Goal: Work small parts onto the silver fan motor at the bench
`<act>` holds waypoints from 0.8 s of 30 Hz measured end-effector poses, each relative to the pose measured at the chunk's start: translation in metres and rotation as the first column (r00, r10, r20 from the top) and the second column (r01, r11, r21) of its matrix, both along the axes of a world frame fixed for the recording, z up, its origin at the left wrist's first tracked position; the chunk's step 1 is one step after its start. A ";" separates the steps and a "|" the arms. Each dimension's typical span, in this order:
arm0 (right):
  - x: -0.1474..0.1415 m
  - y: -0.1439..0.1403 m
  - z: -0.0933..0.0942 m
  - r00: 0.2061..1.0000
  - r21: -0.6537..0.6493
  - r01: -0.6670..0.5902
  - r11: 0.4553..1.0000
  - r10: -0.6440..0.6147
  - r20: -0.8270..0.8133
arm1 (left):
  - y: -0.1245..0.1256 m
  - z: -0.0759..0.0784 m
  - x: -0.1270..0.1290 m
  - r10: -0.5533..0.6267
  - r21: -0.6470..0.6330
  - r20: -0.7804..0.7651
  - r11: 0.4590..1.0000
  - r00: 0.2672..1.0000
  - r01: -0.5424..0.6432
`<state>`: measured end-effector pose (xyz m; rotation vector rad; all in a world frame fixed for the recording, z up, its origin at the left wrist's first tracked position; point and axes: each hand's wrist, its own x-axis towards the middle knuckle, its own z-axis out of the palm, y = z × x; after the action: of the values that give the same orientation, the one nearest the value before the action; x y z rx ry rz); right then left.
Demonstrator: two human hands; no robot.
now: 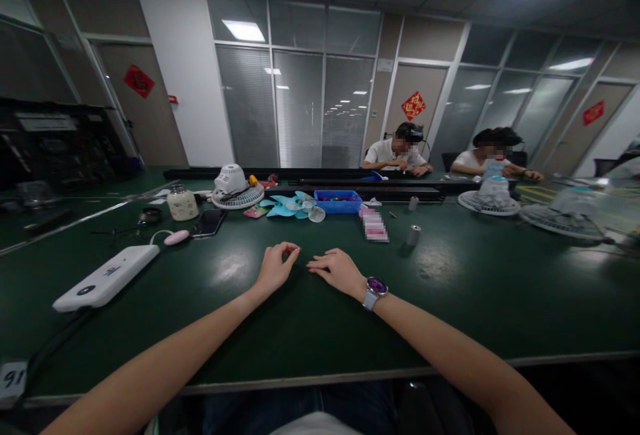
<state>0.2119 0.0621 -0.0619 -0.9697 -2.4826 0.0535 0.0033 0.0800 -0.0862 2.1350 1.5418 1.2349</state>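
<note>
My left hand (277, 265) is over the green table, its fingers curled and the thumb tip against the fingertips. Anything pinched there is too small to make out. Beside it, a short gap to the right, my right hand (341, 271) rests low over the tabletop with fingers stretched out and nothing in them. A wristwatch (376, 286) with a grey strap is on my right wrist. Beyond both hands lie light-blue fan blades (290, 205) and a blue tray (338, 203) of small parts. A metal cylinder (413, 235) stands to the right.
To the left are a white power bank-like box (107, 277) with a cable, a phone (209, 223), a jar (182, 203) and a white fan part (231, 181). A pink-and-white packet (375, 225) lies right of the tray. Two people (397, 151) sit across the table, near more fan parts (493, 196).
</note>
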 end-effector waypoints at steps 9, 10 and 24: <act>0.130 0.045 0.032 0.665 0.237 0.743 0.626 -0.728 -0.164 | -0.001 -0.001 -0.002 0.001 -0.043 -0.005 0.999 1.000 -0.002; 0.150 0.049 0.032 0.586 0.224 0.808 0.545 -0.786 -0.200 | -0.001 -0.001 -0.002 -0.001 -0.048 -0.007 0.999 1.000 0.000; 0.204 0.061 0.022 0.348 0.057 0.937 0.344 -0.919 -0.187 | -0.002 -0.001 -0.001 -0.025 -0.069 -0.010 0.997 1.000 0.024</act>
<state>0.4164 0.1230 -0.0396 -2.0942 -1.4069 -0.4435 0.0018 0.0783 -0.0873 2.1146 1.5349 1.1475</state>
